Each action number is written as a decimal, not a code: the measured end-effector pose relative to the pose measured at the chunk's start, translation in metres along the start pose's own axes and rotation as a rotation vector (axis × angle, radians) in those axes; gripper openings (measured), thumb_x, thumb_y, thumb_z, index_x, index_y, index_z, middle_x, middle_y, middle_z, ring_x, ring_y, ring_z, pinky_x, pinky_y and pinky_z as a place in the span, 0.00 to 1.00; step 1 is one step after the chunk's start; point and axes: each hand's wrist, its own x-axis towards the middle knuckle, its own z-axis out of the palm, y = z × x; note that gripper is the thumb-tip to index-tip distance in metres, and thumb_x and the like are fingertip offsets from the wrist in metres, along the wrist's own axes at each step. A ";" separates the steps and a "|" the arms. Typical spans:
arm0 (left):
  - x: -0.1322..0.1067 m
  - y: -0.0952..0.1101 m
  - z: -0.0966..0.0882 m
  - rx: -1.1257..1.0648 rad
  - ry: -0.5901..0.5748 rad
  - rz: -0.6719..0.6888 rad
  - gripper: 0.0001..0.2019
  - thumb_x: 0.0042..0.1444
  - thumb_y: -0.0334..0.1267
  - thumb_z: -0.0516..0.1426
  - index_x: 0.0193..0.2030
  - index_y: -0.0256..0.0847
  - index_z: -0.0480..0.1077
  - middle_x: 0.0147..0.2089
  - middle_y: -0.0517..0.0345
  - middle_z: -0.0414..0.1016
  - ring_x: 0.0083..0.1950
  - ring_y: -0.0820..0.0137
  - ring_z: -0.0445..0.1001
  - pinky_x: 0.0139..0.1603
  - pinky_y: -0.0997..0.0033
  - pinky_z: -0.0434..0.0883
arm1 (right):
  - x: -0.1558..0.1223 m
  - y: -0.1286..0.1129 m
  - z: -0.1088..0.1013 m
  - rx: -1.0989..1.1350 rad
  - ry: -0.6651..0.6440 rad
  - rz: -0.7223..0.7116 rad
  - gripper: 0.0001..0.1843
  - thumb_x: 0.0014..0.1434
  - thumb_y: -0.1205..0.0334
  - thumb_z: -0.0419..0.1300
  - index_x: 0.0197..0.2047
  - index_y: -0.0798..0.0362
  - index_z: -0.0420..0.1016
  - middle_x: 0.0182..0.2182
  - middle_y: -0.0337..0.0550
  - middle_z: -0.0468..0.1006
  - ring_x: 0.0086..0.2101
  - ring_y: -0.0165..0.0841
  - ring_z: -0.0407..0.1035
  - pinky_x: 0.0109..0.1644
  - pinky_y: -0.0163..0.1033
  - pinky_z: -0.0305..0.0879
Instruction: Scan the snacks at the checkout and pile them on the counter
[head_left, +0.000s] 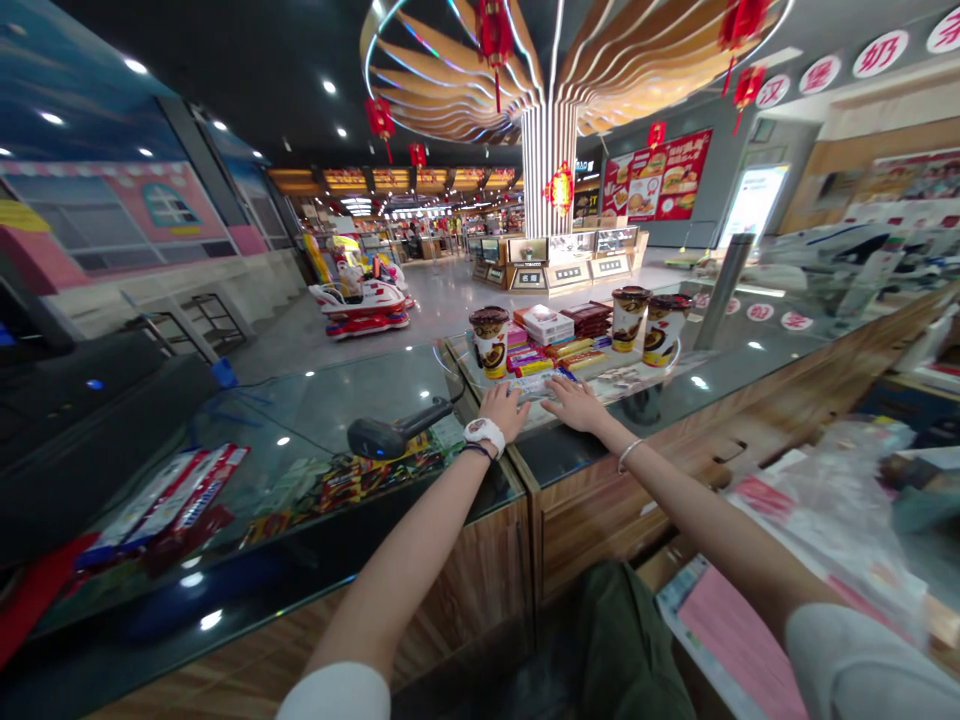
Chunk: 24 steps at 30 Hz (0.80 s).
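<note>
Just a tray point(673, 358) of lidded cups point(628, 318) and snack bars point(574, 358)

Bright ceiling spotlights point(328, 87); glare on glass counter point(315, 400); warped edges

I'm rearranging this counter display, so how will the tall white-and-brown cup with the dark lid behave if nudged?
The tall white-and-brown cup with the dark lid would probably tip fairly easily, since it stands upright on a narrower base near the edge of the round tray, close to the left hand. Once over, its tapered round body would likely roll.
</note>
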 end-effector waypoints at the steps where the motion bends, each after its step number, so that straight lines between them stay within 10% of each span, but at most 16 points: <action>1: 0.000 0.000 -0.001 -0.001 0.000 -0.003 0.20 0.68 0.45 0.50 0.61 0.38 0.69 0.68 0.44 0.66 0.69 0.56 0.62 0.70 0.55 0.59 | 0.000 0.000 0.000 -0.001 0.000 -0.001 0.34 0.70 0.45 0.44 0.73 0.53 0.52 0.73 0.50 0.51 0.71 0.44 0.47 0.73 0.60 0.40; 16: -0.011 0.001 -0.018 0.010 0.038 0.021 0.20 0.67 0.44 0.50 0.63 0.40 0.67 0.70 0.44 0.63 0.73 0.57 0.58 0.74 0.47 0.53 | -0.003 -0.001 -0.001 -0.010 0.129 -0.106 0.31 0.68 0.51 0.50 0.71 0.51 0.57 0.72 0.50 0.54 0.70 0.44 0.50 0.72 0.59 0.43; 24: -0.056 -0.031 -0.065 0.085 0.151 -0.032 0.22 0.67 0.42 0.50 0.65 0.40 0.65 0.70 0.46 0.63 0.74 0.57 0.56 0.75 0.46 0.50 | 0.000 -0.058 -0.019 0.092 0.221 -0.319 0.32 0.67 0.52 0.52 0.71 0.50 0.57 0.70 0.52 0.58 0.69 0.43 0.52 0.71 0.61 0.46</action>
